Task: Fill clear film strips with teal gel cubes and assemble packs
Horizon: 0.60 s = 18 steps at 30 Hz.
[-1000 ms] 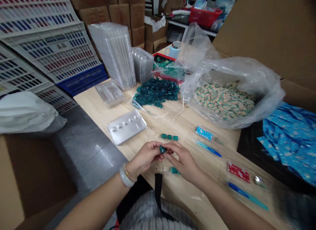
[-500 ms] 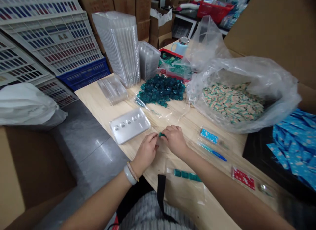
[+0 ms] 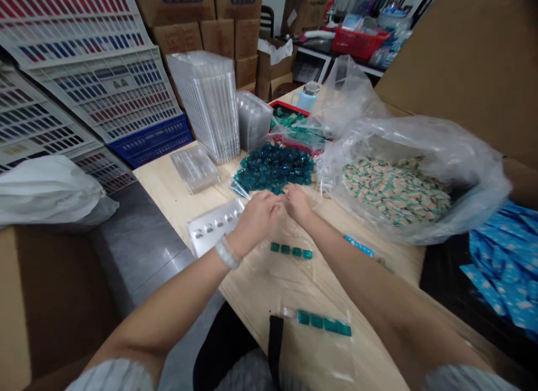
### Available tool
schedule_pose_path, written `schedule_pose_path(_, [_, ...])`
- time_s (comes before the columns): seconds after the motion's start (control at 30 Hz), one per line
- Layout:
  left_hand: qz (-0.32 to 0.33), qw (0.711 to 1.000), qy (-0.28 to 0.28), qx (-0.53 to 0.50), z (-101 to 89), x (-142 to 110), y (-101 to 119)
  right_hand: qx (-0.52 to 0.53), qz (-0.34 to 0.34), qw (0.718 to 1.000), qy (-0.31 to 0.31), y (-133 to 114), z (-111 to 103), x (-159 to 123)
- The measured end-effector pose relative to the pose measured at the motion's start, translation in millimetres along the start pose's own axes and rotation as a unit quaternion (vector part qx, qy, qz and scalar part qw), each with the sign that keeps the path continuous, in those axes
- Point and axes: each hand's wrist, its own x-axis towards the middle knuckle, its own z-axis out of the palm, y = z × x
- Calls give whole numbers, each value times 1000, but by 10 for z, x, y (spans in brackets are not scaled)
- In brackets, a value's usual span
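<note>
My left hand (image 3: 261, 214) is over the table beside the clear plastic tray (image 3: 210, 228), its fingers curled and pressed together. Close to its right, my right hand (image 3: 297, 203) has bent fingertips at the near edge of a pile of glossy teal cubes (image 3: 277, 164). Whatever either set of fingertips may hold is hidden. Just below the hands, several teal cubes (image 3: 296, 251) lie in a spaced row on the wood. Nearer my body, a strip of teal cubes (image 3: 323, 322) sits side by side in a clear plastic sleeve.
Tall stacked clear trays (image 3: 210, 105) stand at the back left. An open plastic bag (image 3: 474, 212) of beige and teal pieces is on the right, near blue patterned wrappers (image 3: 504, 268). A blue mug (image 3: 306, 97) stands behind a red tray (image 3: 290, 105). My right forearm partly covers a blue patterned packet (image 3: 358, 245).
Both hands have moved forward to the cube pile, uncovering the row of teal cubes. My right forearm now covers the blue pen-like tool and red packet. The view has tilted upward.
</note>
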Motion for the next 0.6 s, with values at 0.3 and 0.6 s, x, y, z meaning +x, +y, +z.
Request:
schedule_pose_path(0.3, [-148,976,-104,125,626,936,-135,202,102,973,-50,338,-285,-187])
schedule_pose_path(0.6, [-83,991,-101,16,96,530,42,276,101,945,-141,253,-390,-816])
